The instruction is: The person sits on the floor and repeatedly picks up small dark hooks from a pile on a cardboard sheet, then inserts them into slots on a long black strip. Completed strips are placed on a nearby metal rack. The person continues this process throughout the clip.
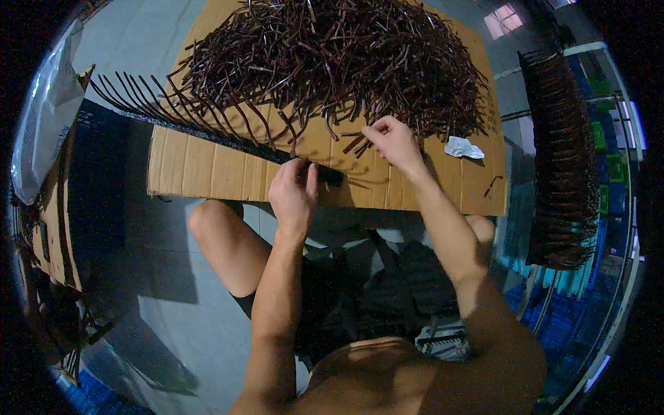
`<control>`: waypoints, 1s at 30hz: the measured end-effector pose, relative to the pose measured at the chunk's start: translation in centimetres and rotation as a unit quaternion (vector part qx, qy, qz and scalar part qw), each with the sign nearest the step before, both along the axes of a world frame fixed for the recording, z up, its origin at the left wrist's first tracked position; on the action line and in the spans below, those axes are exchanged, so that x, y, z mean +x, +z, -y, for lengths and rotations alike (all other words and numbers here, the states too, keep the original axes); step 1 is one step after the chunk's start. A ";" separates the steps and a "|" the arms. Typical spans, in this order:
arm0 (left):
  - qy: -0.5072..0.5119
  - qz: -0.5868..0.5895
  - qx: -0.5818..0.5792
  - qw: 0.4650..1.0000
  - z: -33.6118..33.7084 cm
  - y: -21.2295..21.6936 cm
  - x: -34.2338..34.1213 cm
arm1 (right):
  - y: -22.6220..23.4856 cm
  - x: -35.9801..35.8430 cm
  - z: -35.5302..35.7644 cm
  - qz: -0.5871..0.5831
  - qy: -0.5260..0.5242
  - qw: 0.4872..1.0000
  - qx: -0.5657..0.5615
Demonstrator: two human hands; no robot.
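My left hand point(292, 197) is closed on a long black bar point(242, 146) lying slantwise over the cardboard's near left part. A row of curved dark brown strips point(220, 117) stands up from this bar, from its far left end to my fingers. The bar's bare right end point(330, 174) shows just past my left hand. My right hand point(398, 144) is pinched by the front of a large heap of loose bent brown strips point(332, 59). A short brown strip point(353, 133) reaches to its fingertips; other short pieces lie just below.
Beneath everything is a cardboard sheet point(200, 166). A crumpled white paper point(463, 148) and one loose hook-shaped piece point(492, 185) lie at its right. A rack point(564, 159) hung with many brown strips stands far right. A clear plastic bag point(47, 117) is at left.
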State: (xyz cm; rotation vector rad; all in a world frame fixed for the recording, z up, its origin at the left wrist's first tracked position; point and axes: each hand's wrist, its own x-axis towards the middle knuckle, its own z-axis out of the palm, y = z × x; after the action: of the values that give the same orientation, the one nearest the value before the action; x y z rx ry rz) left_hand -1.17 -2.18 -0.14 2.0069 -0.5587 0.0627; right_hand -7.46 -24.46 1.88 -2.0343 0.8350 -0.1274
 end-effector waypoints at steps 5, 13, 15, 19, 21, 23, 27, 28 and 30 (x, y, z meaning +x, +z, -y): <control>0.005 -0.027 0.010 1.000 0.0 0.2 -0.1 | 1.4 1.6 -4.0 -0.174 0.044 0.974 -0.139; 0.015 -0.023 -0.017 0.999 -0.2 -0.5 0.1 | 2.3 1.3 -2.5 -0.207 -0.006 0.976 0.074; 0.021 -0.015 -0.024 0.999 0.0 -0.1 -0.1 | 1.8 0.0 -3.2 -0.099 -0.045 0.974 0.199; 0.022 0.020 0.006 1.000 0.0 -0.7 -0.2 | 1.4 0.0 -7.6 0.140 -0.054 0.953 0.262; 0.023 0.047 0.017 0.999 0.0 -0.9 -0.1 | 1.5 0.4 -9.4 0.240 -0.038 0.933 0.265; 0.022 0.059 0.019 0.998 0.1 -1.0 -0.1 | 0.0 1.1 -10.2 0.282 -0.009 0.940 0.193; 0.018 0.078 0.008 0.997 0.1 -1.0 -0.1 | -0.8 1.3 -11.0 0.315 -0.003 0.932 0.179; 0.016 0.089 0.006 0.996 0.1 -0.9 -0.1 | -0.8 1.4 -11.2 0.319 -0.009 0.932 0.172; 0.014 0.085 0.014 0.996 0.1 -0.9 -0.1 | -1.1 1.6 -11.4 0.321 -0.016 0.928 0.189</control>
State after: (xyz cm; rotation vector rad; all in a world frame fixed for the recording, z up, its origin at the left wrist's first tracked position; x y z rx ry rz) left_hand -1.24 -2.27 -1.02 2.0491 -0.6423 0.2452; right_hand -5.87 -13.10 0.77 -1.4724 0.4289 -0.5723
